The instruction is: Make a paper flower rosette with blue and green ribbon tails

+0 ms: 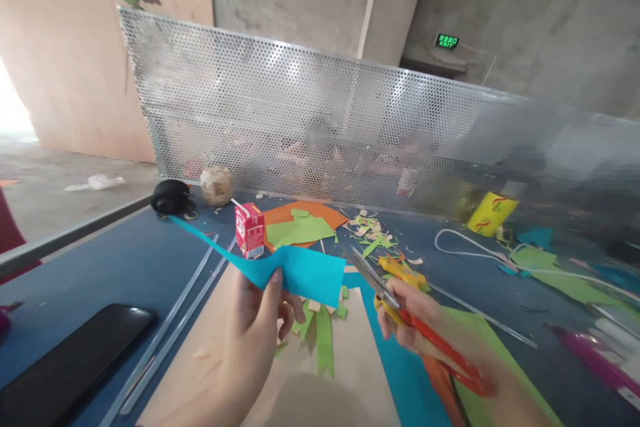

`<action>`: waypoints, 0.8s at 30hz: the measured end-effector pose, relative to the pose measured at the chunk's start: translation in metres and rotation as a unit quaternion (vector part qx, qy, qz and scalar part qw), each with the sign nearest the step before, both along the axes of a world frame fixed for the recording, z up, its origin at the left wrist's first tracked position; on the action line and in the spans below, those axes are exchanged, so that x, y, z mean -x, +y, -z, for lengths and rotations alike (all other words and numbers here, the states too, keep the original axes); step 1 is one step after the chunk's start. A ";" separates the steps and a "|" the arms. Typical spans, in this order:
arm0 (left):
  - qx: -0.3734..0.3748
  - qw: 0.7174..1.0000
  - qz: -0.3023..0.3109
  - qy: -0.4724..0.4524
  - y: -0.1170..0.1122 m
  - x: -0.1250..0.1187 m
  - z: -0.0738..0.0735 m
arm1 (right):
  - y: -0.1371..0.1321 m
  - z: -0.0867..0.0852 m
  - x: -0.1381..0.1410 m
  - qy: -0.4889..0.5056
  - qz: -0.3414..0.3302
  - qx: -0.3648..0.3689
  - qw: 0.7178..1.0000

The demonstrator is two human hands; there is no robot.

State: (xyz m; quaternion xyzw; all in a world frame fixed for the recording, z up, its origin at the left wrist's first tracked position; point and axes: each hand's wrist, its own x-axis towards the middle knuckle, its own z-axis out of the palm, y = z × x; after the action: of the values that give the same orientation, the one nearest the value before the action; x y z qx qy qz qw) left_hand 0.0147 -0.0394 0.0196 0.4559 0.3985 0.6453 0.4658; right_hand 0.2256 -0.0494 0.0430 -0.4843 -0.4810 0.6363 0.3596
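Observation:
Pinched between the thumb and fingers of my left hand [263, 313] is a blue paper strip [310, 273], its long thin end trailing away to the upper left. My right hand [415, 320] grips red-handled scissors [440, 340], whose metal blades point at the strip's right end without touching it. Below both hands lies a beige paper sheet [350, 373] with green paper strips [324, 340] and small pieces on it. A larger blue sheet [400, 367] shows under its right side. Behind the right hand rests a yellow glue gun [403, 270].
A red drink carton [250, 230] stands left of orange paper [320, 212] and green scraps [373, 240]. Clear glue sticks [165, 327] and a black phone [75, 360] lie at left. A perforated metal screen [300, 113] borders the back. A white cord [470, 240] curves at right.

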 end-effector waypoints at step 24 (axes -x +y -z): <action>-0.095 0.994 -0.019 0.046 0.003 0.003 -0.003 | -0.010 0.012 -0.017 -0.287 -0.099 -0.141 0.942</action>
State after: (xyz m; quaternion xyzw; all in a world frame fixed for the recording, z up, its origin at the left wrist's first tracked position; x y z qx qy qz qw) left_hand 0.0120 -0.0363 0.0230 0.5198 0.3655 0.6670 0.3891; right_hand 0.2423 -0.0590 0.0311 -0.5406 -0.6939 0.4287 0.2059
